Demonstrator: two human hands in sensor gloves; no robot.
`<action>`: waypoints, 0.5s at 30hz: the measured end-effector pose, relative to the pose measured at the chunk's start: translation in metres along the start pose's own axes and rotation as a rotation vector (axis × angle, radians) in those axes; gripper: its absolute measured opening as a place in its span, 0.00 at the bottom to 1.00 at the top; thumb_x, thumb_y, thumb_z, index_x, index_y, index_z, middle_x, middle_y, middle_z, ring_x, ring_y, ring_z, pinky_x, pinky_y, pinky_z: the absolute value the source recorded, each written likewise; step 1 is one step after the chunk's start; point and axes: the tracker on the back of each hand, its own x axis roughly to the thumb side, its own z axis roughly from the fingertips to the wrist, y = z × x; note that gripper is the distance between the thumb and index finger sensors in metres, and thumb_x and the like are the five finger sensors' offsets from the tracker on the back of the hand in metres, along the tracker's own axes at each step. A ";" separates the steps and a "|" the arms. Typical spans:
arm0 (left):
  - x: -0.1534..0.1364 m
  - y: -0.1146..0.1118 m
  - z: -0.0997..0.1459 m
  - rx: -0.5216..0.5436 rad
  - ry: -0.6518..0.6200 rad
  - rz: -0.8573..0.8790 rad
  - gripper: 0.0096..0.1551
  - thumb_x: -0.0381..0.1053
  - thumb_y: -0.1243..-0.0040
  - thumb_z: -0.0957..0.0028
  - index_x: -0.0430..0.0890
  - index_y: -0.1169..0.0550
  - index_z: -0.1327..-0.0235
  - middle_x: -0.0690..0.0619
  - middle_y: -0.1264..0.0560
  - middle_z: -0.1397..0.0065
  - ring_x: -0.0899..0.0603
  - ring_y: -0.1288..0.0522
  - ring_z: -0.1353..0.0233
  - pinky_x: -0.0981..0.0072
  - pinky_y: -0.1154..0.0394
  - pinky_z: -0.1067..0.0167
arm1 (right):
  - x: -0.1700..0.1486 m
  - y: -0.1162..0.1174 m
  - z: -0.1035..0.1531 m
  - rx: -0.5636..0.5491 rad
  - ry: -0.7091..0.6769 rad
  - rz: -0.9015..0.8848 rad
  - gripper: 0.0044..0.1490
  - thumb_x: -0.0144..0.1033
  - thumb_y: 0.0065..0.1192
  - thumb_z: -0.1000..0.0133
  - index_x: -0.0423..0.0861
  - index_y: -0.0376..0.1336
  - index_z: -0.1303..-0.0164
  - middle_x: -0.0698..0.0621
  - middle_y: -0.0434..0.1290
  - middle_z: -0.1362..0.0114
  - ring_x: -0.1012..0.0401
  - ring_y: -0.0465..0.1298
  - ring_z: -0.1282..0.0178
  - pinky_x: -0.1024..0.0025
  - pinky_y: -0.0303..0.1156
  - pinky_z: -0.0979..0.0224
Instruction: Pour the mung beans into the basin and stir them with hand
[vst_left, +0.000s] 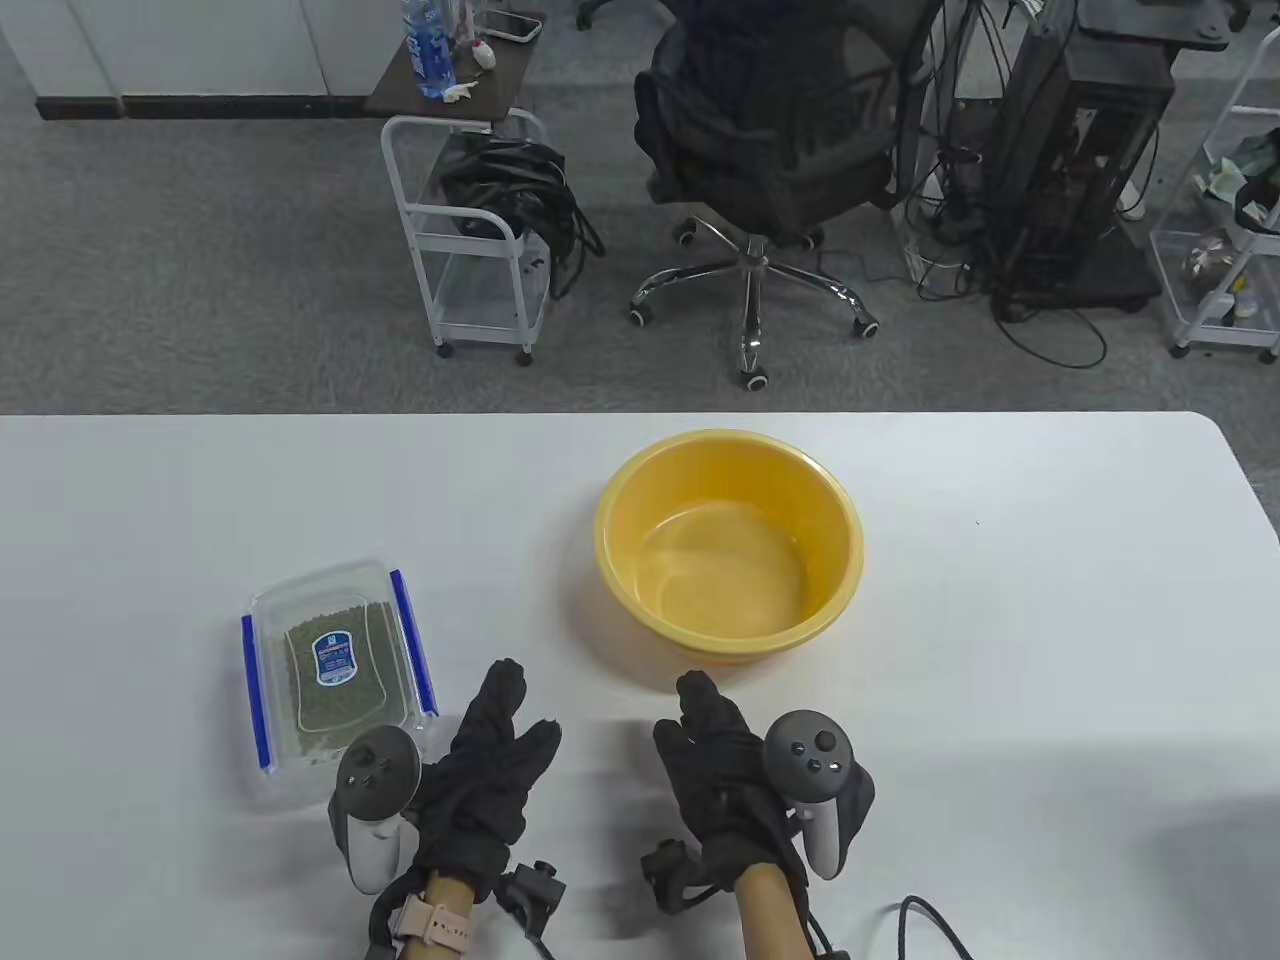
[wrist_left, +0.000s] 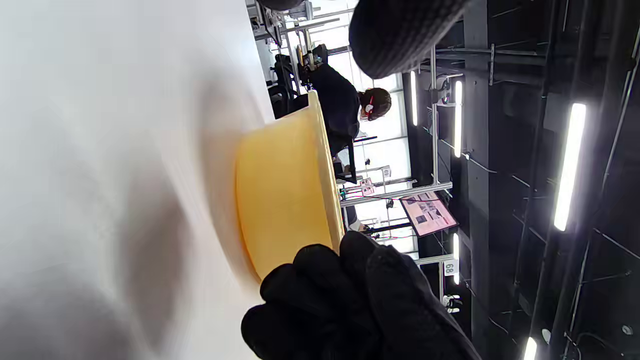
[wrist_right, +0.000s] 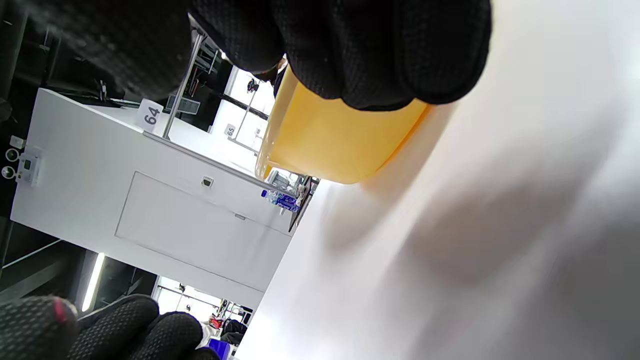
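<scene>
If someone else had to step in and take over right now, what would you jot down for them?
Left hand: open, holding nothing, just right of the lidded clear container of mung beans.
Right hand: open, holding nothing, fingers pointing at the yellow basin, not touching it.
Container sits on the white table, lid on, blue clips on its sides. Basin stands to its right, further back, with no beans inside.
Done: nothing.
Left: open the container, pour the beans into the basin, stir by hand.

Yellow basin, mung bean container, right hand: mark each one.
yellow basin (vst_left: 612, 560): table view, on its near-left rim.
mung bean container (vst_left: 336, 659): table view, on its lid label.
right hand (vst_left: 722, 770): table view, on the glove's back.
</scene>
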 end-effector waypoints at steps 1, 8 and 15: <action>-0.001 0.000 0.000 0.000 0.005 0.002 0.45 0.45 0.37 0.45 0.40 0.46 0.20 0.35 0.46 0.18 0.28 0.51 0.20 0.33 0.52 0.29 | 0.000 0.000 0.000 0.000 0.000 0.002 0.38 0.50 0.61 0.58 0.52 0.53 0.38 0.45 0.61 0.31 0.47 0.67 0.36 0.52 0.69 0.37; -0.002 0.003 0.001 0.012 0.017 0.019 0.45 0.45 0.38 0.45 0.40 0.47 0.20 0.35 0.47 0.18 0.28 0.52 0.20 0.34 0.53 0.29 | -0.001 -0.001 -0.001 0.002 0.007 -0.006 0.38 0.50 0.60 0.58 0.52 0.53 0.38 0.45 0.61 0.31 0.47 0.67 0.36 0.52 0.69 0.37; 0.053 0.037 0.010 0.143 -0.105 -0.087 0.46 0.46 0.38 0.44 0.40 0.49 0.19 0.35 0.51 0.18 0.28 0.57 0.20 0.34 0.57 0.29 | -0.002 -0.004 -0.001 0.001 0.017 -0.016 0.38 0.50 0.60 0.58 0.52 0.54 0.39 0.44 0.61 0.31 0.46 0.67 0.37 0.52 0.69 0.38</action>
